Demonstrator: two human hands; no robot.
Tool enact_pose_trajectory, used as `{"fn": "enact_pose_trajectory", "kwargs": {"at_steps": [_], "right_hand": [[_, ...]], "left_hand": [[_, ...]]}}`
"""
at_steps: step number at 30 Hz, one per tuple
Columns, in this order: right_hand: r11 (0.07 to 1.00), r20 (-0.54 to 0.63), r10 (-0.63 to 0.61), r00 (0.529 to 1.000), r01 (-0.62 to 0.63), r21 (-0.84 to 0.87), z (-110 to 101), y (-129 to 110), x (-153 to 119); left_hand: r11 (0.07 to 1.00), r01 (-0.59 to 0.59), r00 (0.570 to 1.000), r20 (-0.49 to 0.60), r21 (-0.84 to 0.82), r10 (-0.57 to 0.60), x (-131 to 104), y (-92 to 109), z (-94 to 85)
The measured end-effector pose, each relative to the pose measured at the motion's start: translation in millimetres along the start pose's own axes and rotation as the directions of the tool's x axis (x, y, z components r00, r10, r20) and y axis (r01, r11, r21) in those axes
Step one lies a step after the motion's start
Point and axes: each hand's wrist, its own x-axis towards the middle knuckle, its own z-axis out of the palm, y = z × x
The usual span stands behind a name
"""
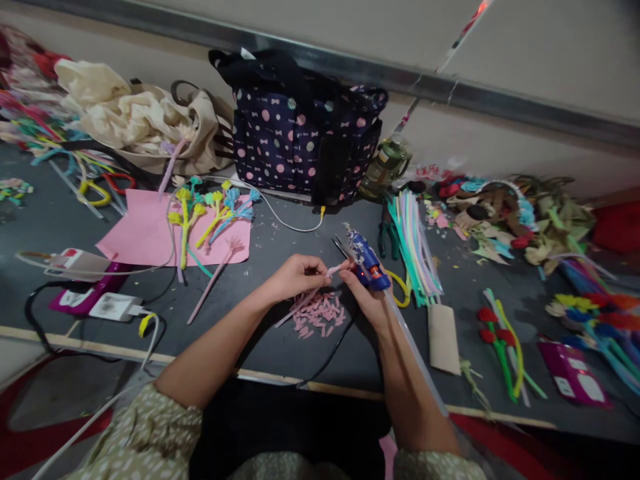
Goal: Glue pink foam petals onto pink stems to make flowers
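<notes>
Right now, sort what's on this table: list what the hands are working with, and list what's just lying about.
In hand:
left hand pinching a pink stem
right hand gripping the blue glue gun
pink cut pieces just beneath

Lying about:
polka-dot bag
pink sheet with finished pipe-cleaner flowers
bundle of pipe cleaners
cardboard tube
scissors

R hand (367, 293) grips a blue glue gun (365, 259), nozzle up-left; L hand (295, 277) pinches a pink pipe cleaner (306, 300) w/ its tip just beside the gun. Pink cut bits (320, 317) lie on the dark counter (280, 347) under both hands, polka-dot bag (300, 133) behind, pastel pipe cleaner bundle (415, 247) to the R.
</notes>
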Motion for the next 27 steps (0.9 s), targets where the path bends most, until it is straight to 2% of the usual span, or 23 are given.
{"fn": "enact_pose_trajectory", "kwargs": {"at_steps": [5,8,10,14,16,27], "right_hand": [[0.985,0.017,0.07,0.997,-0.072,0.158,-1,6,0],[0.97,0.035,0.094,0.995,-0.099,0.222,2,6,-1],[0.967,0.006,0.126,0.992,-0.124,0.22,4,4,-2],[0.97,-0.101,0.18,0.978,-0.16,0.182,8,-2,-3],[0.974,-0.114,0.171,0.979,-0.15,0.172,8,-3,-3],[0.955,-0.028,0.162,0.986,-0.149,0.255,8,-4,0]], "left_hand": [[0.975,0.034,0.996,-0.072,-0.219,-0.051,0,3,-2.4],[0.964,0.012,0.99,-0.131,-0.266,-0.048,0,4,-4.4],[0.963,0.012,0.988,-0.147,-0.271,-0.053,-1,6,-4.9],[0.973,0.068,0.993,-0.079,-0.222,-0.087,-5,11,-2.7],[0.982,0.066,0.996,-0.051,-0.177,-0.076,-6,12,-0.8],[0.991,0.073,0.995,0.07,-0.109,-0.066,-5,7,1.9]]}}
